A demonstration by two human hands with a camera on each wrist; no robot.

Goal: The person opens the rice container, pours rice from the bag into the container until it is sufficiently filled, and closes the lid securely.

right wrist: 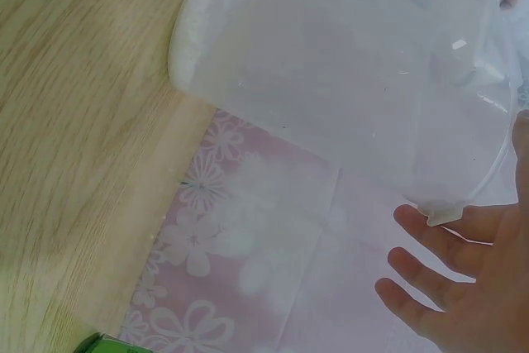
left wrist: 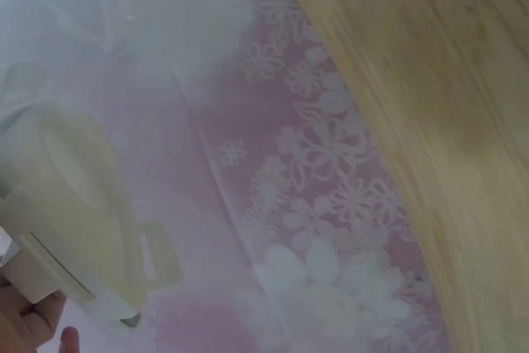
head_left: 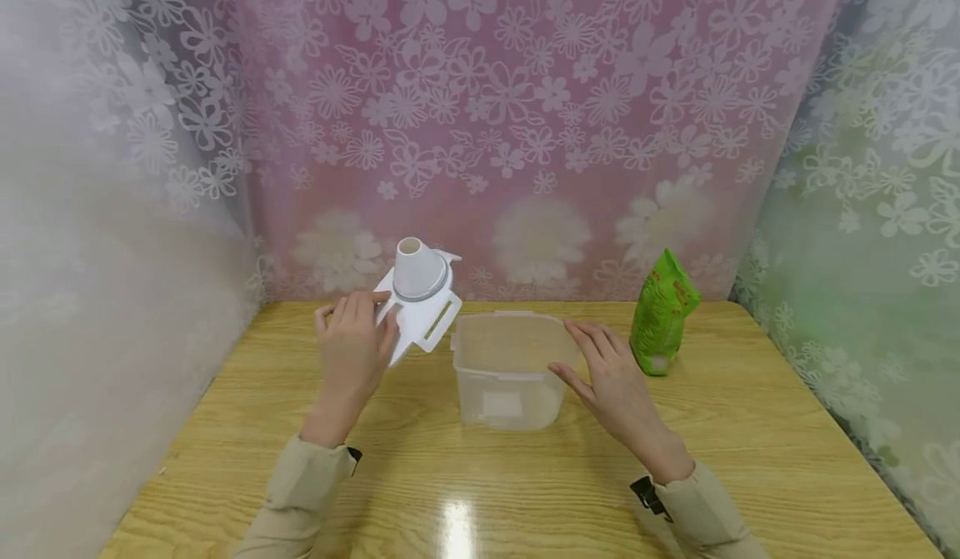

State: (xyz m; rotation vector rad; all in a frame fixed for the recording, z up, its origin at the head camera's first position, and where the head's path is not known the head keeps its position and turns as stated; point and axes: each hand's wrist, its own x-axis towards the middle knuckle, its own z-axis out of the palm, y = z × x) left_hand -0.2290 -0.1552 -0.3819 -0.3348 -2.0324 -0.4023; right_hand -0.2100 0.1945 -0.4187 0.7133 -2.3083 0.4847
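My left hand [head_left: 351, 346] holds a white plastic lid [head_left: 411, 326] tilted up above the table, thumb on its near side. A cone-shaped spout with a round opening rises from the lid, and slotted side flaps stick out from its edges. In the left wrist view the lid [left wrist: 78, 212] shows side-on, with fingertips at its lower edge. A clear plastic container [head_left: 510, 396] stands upright and uncovered on the table, a pale label on its front. At its right rim, my right hand [head_left: 611, 380] rests with fingers loosely extended; the right wrist view shows fingertips at a rim tab [right wrist: 440, 212].
A green packet [head_left: 662, 317] stands upright at the back right, just beyond the right hand. The wooden table [head_left: 487, 492] meets a pink floral curtain [head_left: 510, 126] at the back, with more curtains along both sides.
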